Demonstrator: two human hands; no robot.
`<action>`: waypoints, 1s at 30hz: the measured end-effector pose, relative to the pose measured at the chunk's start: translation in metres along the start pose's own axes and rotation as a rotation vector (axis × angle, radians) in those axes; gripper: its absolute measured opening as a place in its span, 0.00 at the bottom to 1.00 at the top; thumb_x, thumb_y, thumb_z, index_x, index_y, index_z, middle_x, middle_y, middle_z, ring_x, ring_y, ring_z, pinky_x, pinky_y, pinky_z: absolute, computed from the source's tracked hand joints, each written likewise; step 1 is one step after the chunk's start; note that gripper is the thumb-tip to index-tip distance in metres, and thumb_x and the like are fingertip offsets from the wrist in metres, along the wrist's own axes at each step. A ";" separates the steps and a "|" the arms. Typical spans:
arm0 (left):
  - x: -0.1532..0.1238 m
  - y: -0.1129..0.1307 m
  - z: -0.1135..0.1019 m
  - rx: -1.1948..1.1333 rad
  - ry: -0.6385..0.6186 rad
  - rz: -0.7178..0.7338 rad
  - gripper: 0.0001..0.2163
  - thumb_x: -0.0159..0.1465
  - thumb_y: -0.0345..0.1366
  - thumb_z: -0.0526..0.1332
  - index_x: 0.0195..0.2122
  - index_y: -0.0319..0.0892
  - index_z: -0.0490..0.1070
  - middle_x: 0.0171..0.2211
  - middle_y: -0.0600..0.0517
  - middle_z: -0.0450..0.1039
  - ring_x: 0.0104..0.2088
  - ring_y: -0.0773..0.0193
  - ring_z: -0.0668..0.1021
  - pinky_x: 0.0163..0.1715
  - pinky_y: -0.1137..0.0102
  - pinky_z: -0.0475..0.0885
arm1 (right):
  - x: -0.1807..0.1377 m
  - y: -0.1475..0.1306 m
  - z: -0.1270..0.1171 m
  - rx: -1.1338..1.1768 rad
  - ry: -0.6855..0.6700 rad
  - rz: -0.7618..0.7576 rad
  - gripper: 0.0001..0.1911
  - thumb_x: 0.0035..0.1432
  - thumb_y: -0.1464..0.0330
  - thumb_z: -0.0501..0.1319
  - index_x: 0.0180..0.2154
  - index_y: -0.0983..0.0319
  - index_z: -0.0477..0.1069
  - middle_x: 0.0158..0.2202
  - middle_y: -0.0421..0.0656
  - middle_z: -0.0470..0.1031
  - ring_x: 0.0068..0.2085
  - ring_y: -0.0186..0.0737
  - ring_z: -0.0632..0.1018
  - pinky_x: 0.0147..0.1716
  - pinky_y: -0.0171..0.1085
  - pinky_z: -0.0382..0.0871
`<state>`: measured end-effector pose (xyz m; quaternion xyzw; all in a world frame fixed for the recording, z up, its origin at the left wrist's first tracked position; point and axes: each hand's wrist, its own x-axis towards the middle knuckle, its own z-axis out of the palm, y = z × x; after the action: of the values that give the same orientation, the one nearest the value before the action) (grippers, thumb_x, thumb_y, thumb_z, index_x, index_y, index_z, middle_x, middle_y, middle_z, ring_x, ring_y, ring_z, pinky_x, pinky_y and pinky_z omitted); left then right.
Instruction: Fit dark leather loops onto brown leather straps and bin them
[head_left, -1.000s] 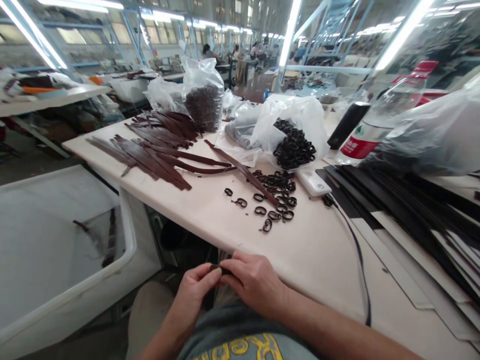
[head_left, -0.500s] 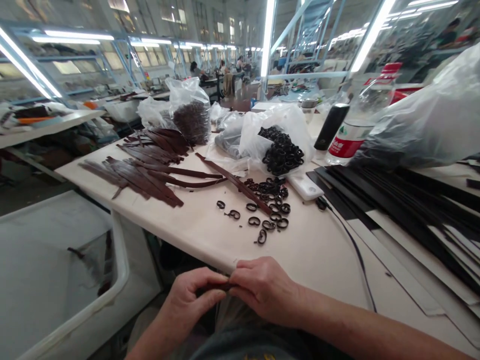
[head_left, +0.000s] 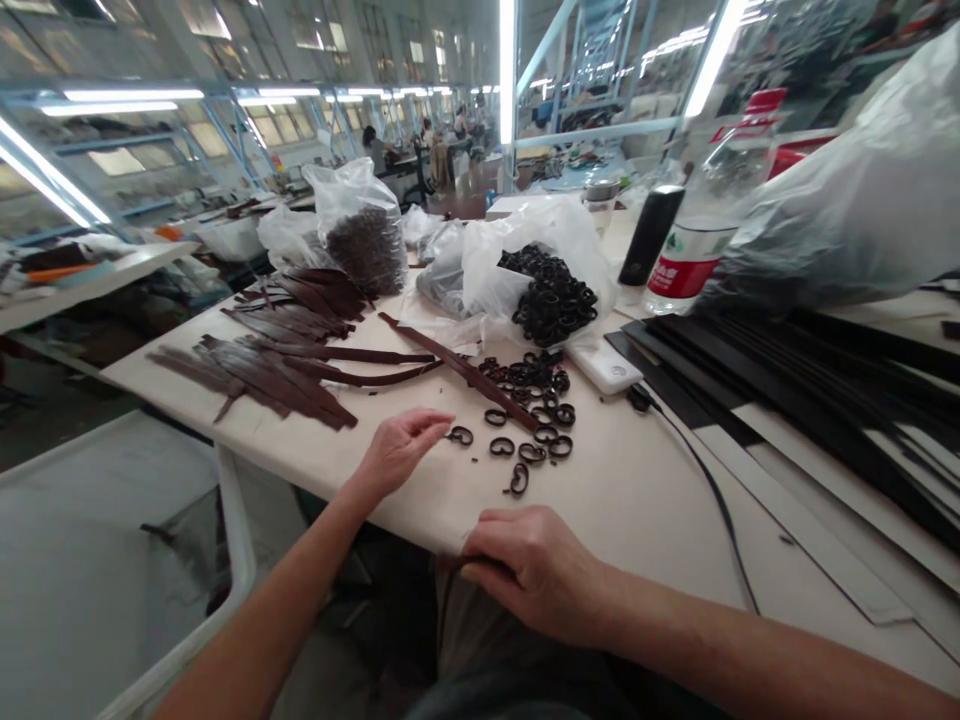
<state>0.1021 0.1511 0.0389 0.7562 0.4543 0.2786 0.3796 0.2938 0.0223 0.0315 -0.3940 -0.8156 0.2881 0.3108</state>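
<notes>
My right hand (head_left: pixel 536 570) is closed around a dark brown leather strip (head_left: pixel 450 565) at the table's front edge; the strip's end hangs down over my lap. My left hand (head_left: pixel 401 450) is over the table with its fingers together and pointing right, their tips beside a small dark belt loop (head_left: pixel 461 436). Whatever lies under or between those fingertips is hidden. Several more dark loops (head_left: pixel 531 453) lie scattered to the right, and a long brown strip (head_left: pixel 457 368) crosses the heap of them.
Brown strips (head_left: pixel 274 375) are piled on the left. A plastic bag (head_left: pixel 487 255) spills black loops (head_left: pixel 555 300). A white power bank (head_left: pixel 606 365) with a cable, a bottle (head_left: pixel 686 260) and black strips (head_left: pixel 787 385) stand or lie rightward. A white bin (head_left: pixel 240 540) is below left.
My left hand has let go of the strip and moved forward to the loops, covering where one lay. My right hand keeps the strip. The view has shifted slightly right.
</notes>
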 end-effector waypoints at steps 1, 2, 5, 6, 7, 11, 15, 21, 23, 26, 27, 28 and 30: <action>0.017 -0.002 0.004 0.119 0.049 0.095 0.14 0.66 0.40 0.57 0.47 0.42 0.77 0.46 0.47 0.79 0.46 0.57 0.78 0.51 0.65 0.70 | -0.001 -0.001 0.002 -0.017 -0.014 -0.003 0.06 0.62 0.67 0.61 0.34 0.61 0.75 0.29 0.40 0.76 0.29 0.34 0.74 0.29 0.32 0.62; 0.033 -0.004 0.009 0.234 0.072 0.185 0.15 0.67 0.39 0.56 0.50 0.42 0.76 0.51 0.47 0.77 0.51 0.56 0.76 0.55 0.64 0.67 | -0.001 -0.001 0.003 -0.031 -0.026 -0.002 0.06 0.62 0.67 0.61 0.33 0.61 0.75 0.29 0.40 0.76 0.28 0.34 0.74 0.28 0.32 0.61; 0.073 -0.009 0.025 0.528 0.055 0.312 0.19 0.68 0.36 0.53 0.59 0.40 0.67 0.59 0.47 0.70 0.61 0.56 0.67 0.63 0.61 0.57 | -0.004 0.001 0.008 -0.039 -0.054 -0.001 0.06 0.61 0.67 0.61 0.34 0.61 0.75 0.29 0.40 0.76 0.28 0.34 0.74 0.28 0.32 0.62; 0.083 -0.011 0.030 0.595 0.051 0.303 0.20 0.68 0.36 0.53 0.61 0.38 0.65 0.60 0.46 0.69 0.62 0.55 0.66 0.64 0.61 0.56 | -0.005 0.001 0.009 -0.037 -0.061 0.000 0.06 0.61 0.67 0.61 0.34 0.61 0.75 0.30 0.40 0.76 0.29 0.34 0.75 0.28 0.31 0.62; 0.091 -0.013 0.034 0.642 0.051 0.282 0.21 0.68 0.35 0.53 0.62 0.37 0.64 0.59 0.45 0.70 0.62 0.55 0.66 0.63 0.61 0.57 | -0.005 0.002 0.009 -0.034 -0.068 0.002 0.05 0.61 0.67 0.61 0.34 0.61 0.75 0.30 0.40 0.76 0.29 0.35 0.75 0.28 0.31 0.62; 0.102 -0.021 0.037 0.690 0.083 0.240 0.19 0.70 0.36 0.50 0.59 0.35 0.68 0.52 0.42 0.76 0.56 0.55 0.72 0.59 0.63 0.61 | -0.006 0.002 0.010 -0.043 -0.088 0.015 0.03 0.59 0.68 0.64 0.33 0.61 0.75 0.29 0.39 0.76 0.29 0.34 0.75 0.27 0.31 0.61; 0.097 -0.024 0.031 0.718 0.082 0.227 0.17 0.70 0.38 0.50 0.52 0.40 0.75 0.42 0.44 0.79 0.47 0.55 0.76 0.55 0.63 0.63 | -0.004 0.002 0.011 -0.040 -0.093 0.017 0.03 0.59 0.68 0.64 0.34 0.61 0.75 0.29 0.38 0.75 0.29 0.34 0.75 0.28 0.31 0.62; 0.100 -0.020 0.033 0.747 0.031 0.157 0.09 0.63 0.38 0.62 0.40 0.44 0.81 0.39 0.46 0.79 0.43 0.53 0.75 0.47 0.64 0.67 | -0.004 0.001 0.015 -0.031 -0.118 0.010 0.05 0.60 0.67 0.63 0.36 0.61 0.77 0.29 0.39 0.76 0.30 0.34 0.76 0.28 0.30 0.64; 0.105 -0.017 0.037 0.741 0.022 0.121 0.08 0.61 0.35 0.63 0.39 0.44 0.81 0.40 0.45 0.78 0.44 0.53 0.75 0.47 0.63 0.68 | -0.005 0.000 0.016 -0.033 -0.123 0.009 0.05 0.60 0.67 0.63 0.36 0.61 0.77 0.30 0.39 0.76 0.30 0.34 0.76 0.28 0.30 0.64; 0.117 -0.015 0.042 0.701 0.000 0.067 0.08 0.59 0.31 0.63 0.38 0.43 0.81 0.40 0.45 0.77 0.45 0.52 0.75 0.49 0.62 0.68 | -0.006 -0.001 0.014 -0.027 -0.135 0.034 0.05 0.60 0.68 0.63 0.38 0.60 0.77 0.30 0.39 0.77 0.31 0.35 0.76 0.29 0.30 0.65; 0.121 -0.014 0.044 0.678 -0.008 0.050 0.08 0.58 0.30 0.63 0.37 0.43 0.81 0.39 0.45 0.77 0.45 0.52 0.76 0.49 0.62 0.68 | -0.005 -0.001 0.014 -0.022 -0.138 0.041 0.06 0.60 0.68 0.63 0.39 0.60 0.78 0.31 0.39 0.77 0.31 0.35 0.76 0.29 0.30 0.65; 0.124 -0.012 0.046 0.650 -0.016 0.035 0.08 0.58 0.28 0.63 0.36 0.43 0.81 0.38 0.45 0.77 0.45 0.52 0.76 0.50 0.62 0.68 | -0.005 -0.002 0.013 -0.018 -0.139 0.046 0.06 0.60 0.68 0.63 0.39 0.59 0.78 0.30 0.39 0.77 0.31 0.35 0.76 0.29 0.30 0.65; 0.128 -0.005 0.048 0.580 -0.019 0.010 0.08 0.56 0.25 0.63 0.32 0.41 0.80 0.36 0.45 0.78 0.45 0.52 0.77 0.51 0.60 0.68 | -0.005 -0.002 0.014 0.000 -0.137 0.047 0.05 0.60 0.67 0.63 0.37 0.59 0.77 0.30 0.39 0.77 0.30 0.35 0.76 0.29 0.31 0.65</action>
<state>0.1915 0.2519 0.0177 0.8379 0.5078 0.1317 0.1506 0.2853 0.0146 0.0227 -0.3925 -0.8255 0.3214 0.2473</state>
